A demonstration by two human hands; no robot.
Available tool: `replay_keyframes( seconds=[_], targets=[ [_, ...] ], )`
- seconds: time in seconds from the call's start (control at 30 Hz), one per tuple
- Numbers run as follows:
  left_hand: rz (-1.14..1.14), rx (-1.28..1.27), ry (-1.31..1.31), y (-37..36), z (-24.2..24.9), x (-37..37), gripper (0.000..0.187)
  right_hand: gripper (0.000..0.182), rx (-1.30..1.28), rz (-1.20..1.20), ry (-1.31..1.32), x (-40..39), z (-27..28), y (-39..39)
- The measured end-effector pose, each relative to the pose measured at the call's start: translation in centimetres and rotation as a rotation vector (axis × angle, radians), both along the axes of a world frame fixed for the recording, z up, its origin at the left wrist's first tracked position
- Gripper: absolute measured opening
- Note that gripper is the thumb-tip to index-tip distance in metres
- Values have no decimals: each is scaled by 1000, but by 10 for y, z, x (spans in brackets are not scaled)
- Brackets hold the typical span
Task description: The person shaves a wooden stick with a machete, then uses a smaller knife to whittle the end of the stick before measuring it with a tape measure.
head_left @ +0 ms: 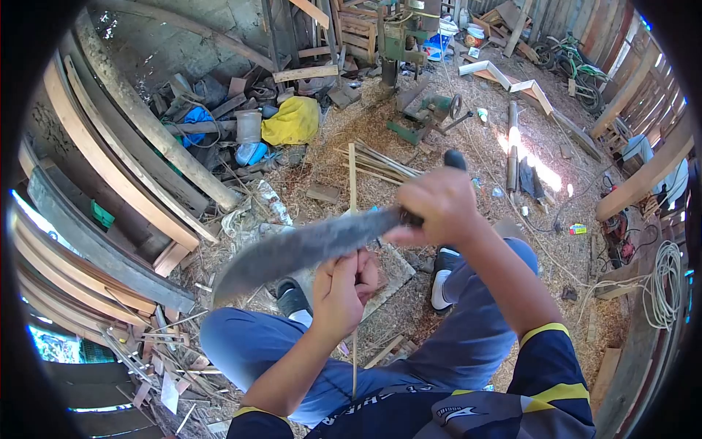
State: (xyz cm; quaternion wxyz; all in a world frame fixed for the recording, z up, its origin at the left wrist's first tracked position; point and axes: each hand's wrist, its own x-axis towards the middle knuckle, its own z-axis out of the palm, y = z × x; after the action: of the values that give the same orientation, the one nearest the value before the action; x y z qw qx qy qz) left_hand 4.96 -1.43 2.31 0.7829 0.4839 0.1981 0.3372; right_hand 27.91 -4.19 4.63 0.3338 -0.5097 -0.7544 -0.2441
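Note:
My right hand (437, 207) is wrapped round the dark handle of a machete (311, 250). Its broad, dull grey blade points left and passes just above my left hand, slightly blurred. Closed fingers of my left hand (342, 290) grip a thin wooden stick (353, 186), which stretches from near my lap out past the blade. The blade hides part of the stick. Below the hands lies a flat board (391, 282) on the floor, between my feet.
Several thin strips (384, 167) lie on the shavings-covered floor ahead. Beyond them is a green metal machine part (420, 121). A yellow cloth (292, 121) sits on a scrap pile at left. Long curved planks (121, 157) lean there, and coiled rope (665, 285) hangs at right.

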Motion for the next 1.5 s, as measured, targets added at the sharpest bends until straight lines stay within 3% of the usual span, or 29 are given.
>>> replay_keyframes(
  seconds=[0.03, 0.13, 0.33, 0.53, 0.63, 0.73, 0.8, 1.03, 1.27, 1.3, 1.4, 1.5],
  targets=[
    [2, 10, 17, 1, 0, -2, 30, 55, 25, -65, 11, 12, -2, 5],
    [4, 56, 45, 2, 2, -5, 30, 55, -44, -413, 401, 42, 0, 14],
    [58, 72, 49, 1, -1, -3, 27, 53, -123, -55, 176, 7, -10, -7],
    [77, 108, 133, -3, -8, -4, 27, 50, -108, 78, 44, -1, -12, -2],
    [51, 89, 83, -2, -6, -2, 26, 50, -38, -14, 2, 13, -11, 5],
    [64, 90, 42, -3, 0, -4, 26, 51, -66, -399, 306, 41, -10, 16],
    [44, 165, -7, -8, 3, -4, 26, 51, -57, -404, 348, 54, -7, 8],
    [128, 159, 83, -7, 2, -1, 24, 53, -110, -14, 166, -5, -6, -7],
    [128, 204, 88, -8, 1, -1, 24, 56, 15, 20, 17, 9, -2, 8],
    [127, 192, 71, -8, 1, 0, 24, 54, -21, -76, 34, 15, 0, 8],
    [127, 214, 120, -7, 1, -6, 24, 50, -62, -522, 430, 50, 2, 22],
    [127, 288, 70, -10, 3, -4, 23, 45, -11, -411, 541, 58, 7, 10]
  ],
)
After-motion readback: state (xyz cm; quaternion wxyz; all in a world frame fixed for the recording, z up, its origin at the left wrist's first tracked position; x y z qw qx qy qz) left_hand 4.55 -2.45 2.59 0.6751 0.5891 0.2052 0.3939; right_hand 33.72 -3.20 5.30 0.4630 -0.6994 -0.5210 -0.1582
